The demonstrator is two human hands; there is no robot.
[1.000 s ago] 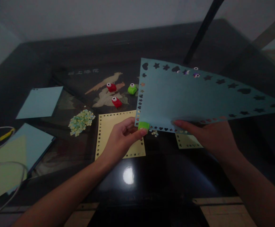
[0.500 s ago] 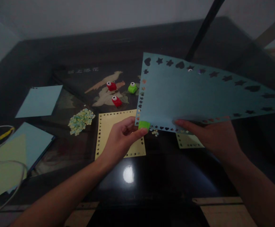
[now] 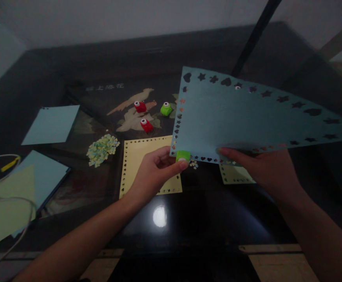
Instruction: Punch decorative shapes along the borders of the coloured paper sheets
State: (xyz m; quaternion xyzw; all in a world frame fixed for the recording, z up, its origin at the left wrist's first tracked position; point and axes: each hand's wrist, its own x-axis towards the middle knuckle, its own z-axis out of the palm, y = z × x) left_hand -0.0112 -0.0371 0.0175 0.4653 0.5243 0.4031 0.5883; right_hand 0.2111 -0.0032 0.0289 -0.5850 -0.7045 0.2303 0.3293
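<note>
My left hand is closed on a small green craft punch, thumb on its white button. The punch sits over the near left corner of a large blue paper sheet, whose edges carry star, heart and flower cut-outs. My right hand pinches that sheet along its near edge, thumb on top and fingers hidden underneath. Below the left hand lies a yellow sheet with a punched border. A few tiny paper bits rest beside the punch. Partly hidden under the blue sheet is another punched pale sheet.
Two red punches and a green punch stand beyond the yellow sheet. Left of it is a heap of paper cut-outs. Farther left lie a blue sheet, stacked papers and a white cable.
The green punch now shows its white button under my left thumb. The blue sheet and the view have shifted slightly; both hands keep their hold.
</note>
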